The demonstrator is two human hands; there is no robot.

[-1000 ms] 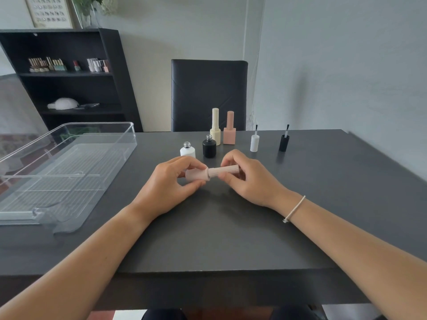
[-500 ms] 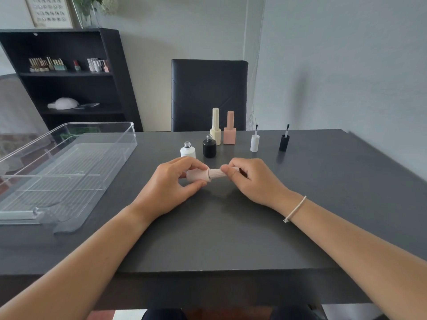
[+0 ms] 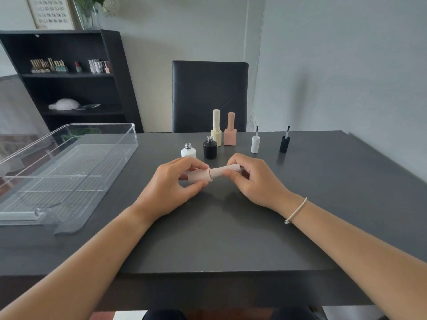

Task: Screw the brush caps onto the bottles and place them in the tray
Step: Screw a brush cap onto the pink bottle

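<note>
Over the desk [image 3: 231,239], both hands hold a pale pink bottle [image 3: 199,176] lying sideways, its ribbed cap [image 3: 227,170] pointing right. The left hand [image 3: 172,185] pinches the bottle body between thumb and fingers; the right hand [image 3: 253,179] pinches the cap the same way. Cap and bottle meet with no visible gap.

Beyond the pink bottle stand an open white bottle [image 3: 188,151] and an open black bottle [image 3: 210,147], then a capped cream bottle [image 3: 216,129] and a capped peach bottle [image 3: 230,130]. Right of those stand a white brush cap [image 3: 255,143] and a black brush cap [image 3: 284,142], bristles up. Far left of the pink bottle sits a clear tray [image 3: 97,181] with no bottles in it.
</note>
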